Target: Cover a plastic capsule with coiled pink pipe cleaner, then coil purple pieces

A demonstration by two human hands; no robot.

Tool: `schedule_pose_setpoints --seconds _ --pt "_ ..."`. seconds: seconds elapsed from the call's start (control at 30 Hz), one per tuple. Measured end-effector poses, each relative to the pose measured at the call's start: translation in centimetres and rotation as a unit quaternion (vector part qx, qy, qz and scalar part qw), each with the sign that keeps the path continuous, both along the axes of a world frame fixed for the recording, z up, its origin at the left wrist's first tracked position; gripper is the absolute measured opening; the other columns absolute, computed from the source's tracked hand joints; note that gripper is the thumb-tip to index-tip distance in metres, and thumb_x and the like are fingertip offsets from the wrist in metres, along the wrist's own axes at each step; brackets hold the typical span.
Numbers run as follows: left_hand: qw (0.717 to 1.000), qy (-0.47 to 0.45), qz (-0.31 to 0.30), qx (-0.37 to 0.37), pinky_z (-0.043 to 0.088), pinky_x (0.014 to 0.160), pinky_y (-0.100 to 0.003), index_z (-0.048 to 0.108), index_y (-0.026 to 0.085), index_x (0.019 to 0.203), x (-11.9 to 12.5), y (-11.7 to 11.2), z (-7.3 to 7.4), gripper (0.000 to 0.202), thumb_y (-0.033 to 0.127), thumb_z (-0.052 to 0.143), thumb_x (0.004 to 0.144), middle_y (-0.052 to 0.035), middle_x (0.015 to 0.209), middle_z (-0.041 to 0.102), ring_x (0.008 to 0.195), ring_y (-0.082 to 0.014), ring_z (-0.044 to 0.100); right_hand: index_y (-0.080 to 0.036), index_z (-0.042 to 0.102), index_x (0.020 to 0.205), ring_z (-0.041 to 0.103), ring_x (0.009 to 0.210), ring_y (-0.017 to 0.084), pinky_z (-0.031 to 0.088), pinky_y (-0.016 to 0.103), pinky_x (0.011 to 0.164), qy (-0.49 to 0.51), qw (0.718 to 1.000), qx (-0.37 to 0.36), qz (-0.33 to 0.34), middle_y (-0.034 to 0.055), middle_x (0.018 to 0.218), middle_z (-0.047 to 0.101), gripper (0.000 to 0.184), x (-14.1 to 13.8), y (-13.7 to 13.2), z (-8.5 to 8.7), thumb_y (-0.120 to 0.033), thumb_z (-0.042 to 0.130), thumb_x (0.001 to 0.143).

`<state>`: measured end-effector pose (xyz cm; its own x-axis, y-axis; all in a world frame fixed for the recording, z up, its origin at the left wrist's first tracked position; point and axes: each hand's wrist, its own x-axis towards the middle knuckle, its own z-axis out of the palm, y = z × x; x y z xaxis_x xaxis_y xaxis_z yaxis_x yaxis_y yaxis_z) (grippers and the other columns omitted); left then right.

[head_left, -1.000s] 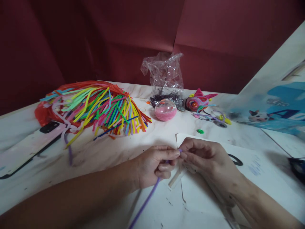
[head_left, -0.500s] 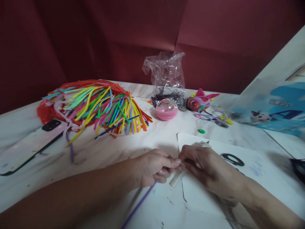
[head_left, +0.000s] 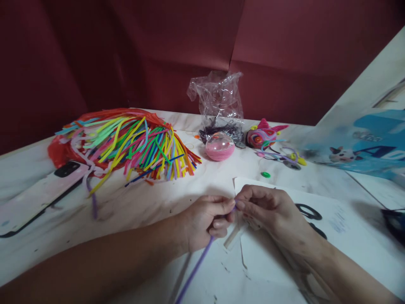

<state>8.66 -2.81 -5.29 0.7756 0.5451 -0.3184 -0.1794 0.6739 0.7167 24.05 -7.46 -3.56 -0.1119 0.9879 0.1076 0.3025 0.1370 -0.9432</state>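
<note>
A purple pipe cleaner (head_left: 196,267) runs up from the bottom edge into my left hand (head_left: 210,219), whose fingers are closed around it. Its end shows at the left thumb tip, where my right hand (head_left: 268,211) pinches it between thumb and forefinger. The two hands almost touch over the edge of a white paper sheet (head_left: 354,249). Below the right fingers lies a small clear stick (head_left: 232,237), partly covered. Black scissors handles (head_left: 309,212) show beyond my right wrist; the rest of the scissors is hidden.
A bundle of colourful pipe cleaners (head_left: 152,147) lies at left beside a phone (head_left: 34,198). Farther back are a clear ball with a pink lower half (head_left: 220,147), a plastic bag (head_left: 220,101) and a pink pipe-cleaner figure (head_left: 262,136). A blue printed package (head_left: 373,143) stands at right.
My right hand has turned, its thumb now showing at the pipe cleaner's end. My left hand stays nearly in place, still closed on the pipe cleaner. The view has shifted slightly.
</note>
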Motion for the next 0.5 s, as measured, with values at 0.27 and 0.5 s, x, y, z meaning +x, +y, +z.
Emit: schedule_pose_setpoints --seconds 0.27,0.5 --pt "0.997 0.069 -0.032 0.007 0.006 0.036 -0.019 0.052 0.012 0.062 -0.1 0.1 0.1 0.020 0.025 0.062 0.074 0.0053 0.049 0.046 0.031 0.0006 0.022 -0.016 0.058 0.079 0.056 0.062 0.016 0.042 0.027 0.059 -0.276 0.956 0.077 0.061 0.0050 0.071 0.064 0.018 0.8 -0.1 0.7 -0.022 0.043 0.086" --pt "0.995 0.088 -0.032 0.019 0.005 0.036 -0.019 0.053 0.011 0.063 -0.1 0.0 0.1 0.017 0.020 0.060 0.075 0.0064 0.046 0.043 0.031 0.0007 0.021 -0.017 0.058 0.075 0.053 0.059 0.015 0.039 0.026 0.056 -0.324 0.938 0.097 0.080 0.0030 0.067 0.062 0.017 1.1 -0.1 0.8 -0.018 0.042 0.083"
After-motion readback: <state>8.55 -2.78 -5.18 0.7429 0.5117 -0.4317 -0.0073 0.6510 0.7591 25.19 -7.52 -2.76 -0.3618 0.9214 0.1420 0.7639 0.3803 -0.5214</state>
